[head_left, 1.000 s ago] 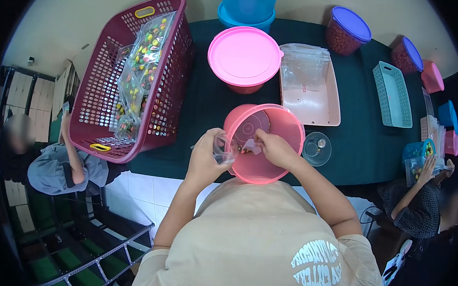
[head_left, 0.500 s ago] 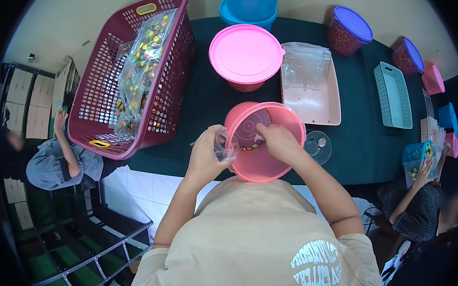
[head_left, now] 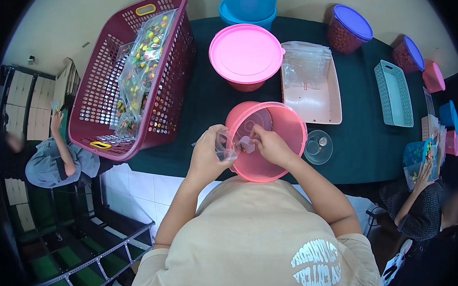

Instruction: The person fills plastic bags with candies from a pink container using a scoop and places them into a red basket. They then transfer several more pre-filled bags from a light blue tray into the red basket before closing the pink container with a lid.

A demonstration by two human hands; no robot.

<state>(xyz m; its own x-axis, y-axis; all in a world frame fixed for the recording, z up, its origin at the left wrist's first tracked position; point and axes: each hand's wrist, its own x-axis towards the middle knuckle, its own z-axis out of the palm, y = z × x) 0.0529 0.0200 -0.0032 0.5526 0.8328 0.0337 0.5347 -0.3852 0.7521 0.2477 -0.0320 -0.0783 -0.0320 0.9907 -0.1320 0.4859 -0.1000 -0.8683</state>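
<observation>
My left hand (head_left: 206,152) is closed around a clear plastic cup (head_left: 224,145), tilted at the left rim of a pink bucket (head_left: 293,126). Inside the bucket, my right hand (head_left: 271,147) pinches a small pale pink scoop (head_left: 247,143) close to the cup's mouth. Small dark bits show at the scoop's edge, too small to name. Most of the bucket's floor is hidden by my hands and the scoop. To the right of the bucket lies a clear round dish (head_left: 317,152) with a small pale object in it.
A maroon basket (head_left: 165,82) at left holds bags of colourful candies (head_left: 150,45). Behind the bucket stands a tub with a pink lid (head_left: 246,53). A pale tray (head_left: 313,107) holds clear plastic bags (head_left: 306,64). Purple-lidded tubs (head_left: 353,22) stand farther back. Co-workers sit at both sides.
My right hand has drawn the scoop up and left from the bucket's floor toward the cup, so more of the scoop shows. My left hand and the cup have hardly moved.
</observation>
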